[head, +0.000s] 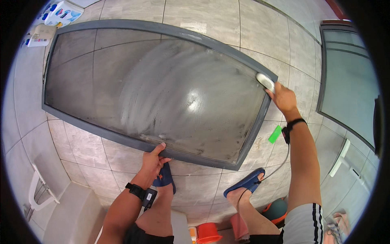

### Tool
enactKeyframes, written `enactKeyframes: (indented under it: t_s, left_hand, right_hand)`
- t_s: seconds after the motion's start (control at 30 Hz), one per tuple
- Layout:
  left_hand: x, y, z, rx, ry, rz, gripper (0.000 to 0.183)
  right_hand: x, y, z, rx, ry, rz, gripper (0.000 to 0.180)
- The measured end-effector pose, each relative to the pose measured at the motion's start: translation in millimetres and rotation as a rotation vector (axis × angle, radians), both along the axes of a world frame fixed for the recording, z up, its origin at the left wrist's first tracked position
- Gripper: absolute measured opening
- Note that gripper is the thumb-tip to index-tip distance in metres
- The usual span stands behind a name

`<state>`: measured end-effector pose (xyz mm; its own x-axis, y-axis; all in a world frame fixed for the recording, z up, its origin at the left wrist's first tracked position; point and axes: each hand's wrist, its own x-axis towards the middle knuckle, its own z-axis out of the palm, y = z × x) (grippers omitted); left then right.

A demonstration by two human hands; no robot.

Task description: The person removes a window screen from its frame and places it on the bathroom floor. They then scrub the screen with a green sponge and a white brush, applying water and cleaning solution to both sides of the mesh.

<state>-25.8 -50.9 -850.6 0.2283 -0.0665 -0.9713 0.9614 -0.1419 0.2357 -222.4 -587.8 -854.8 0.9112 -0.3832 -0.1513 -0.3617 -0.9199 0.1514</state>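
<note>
A large glass panel in a grey frame (100,131) lies tilted in front of me over the tiled floor. Its glass (170,91) is wet, with curved whitish streaks across the middle and right and dark specks along the lower edge. My right hand (284,98) grips a white scrubbing brush (265,81), which rests at the panel's upper right corner; the bristles are hidden. With thumb on top and fingers beneath, my left hand (153,162) holds the frame's near edge.
Several plastic bottles (63,14) stand beyond the far left corner. A bright green block (274,134) lies on the floor near my right wrist. A white squeegee (339,158) leans at the right, below another framed panel (347,79). A red tub (208,233) sits near my feet.
</note>
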Motion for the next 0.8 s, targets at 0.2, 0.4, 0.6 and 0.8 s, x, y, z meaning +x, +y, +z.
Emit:
enactKeyframes:
  t_s: [0.2, 0.4, 0.6, 0.8]
  left_hand:
    - [2.5, -4.8, 5.0, 0.029, 0.007, -0.019, 0.036]
    - [3.6, 2.1, -1.1, 0.051, 0.05, -0.015, 0.035]
    - [6.3, -2.0, 2.3, -0.005, 0.069, -0.036, 0.033]
    - [10.3, -5.8, -0.9, 0.015, 0.063, -0.025, 0.04]
  right_hand:
    - [218.8, 86.6, -20.7, 0.231, -0.065, 0.056, 0.052]
    - [266.8, 116.0, -26.6, 0.264, -0.166, 0.079, 0.053]
    - [78.2, 28.4, -7.8, 0.027, -0.027, 0.025, 0.051]
    - [184.6, 82.5, -12.7, 0.172, -0.055, -0.095, 0.054]
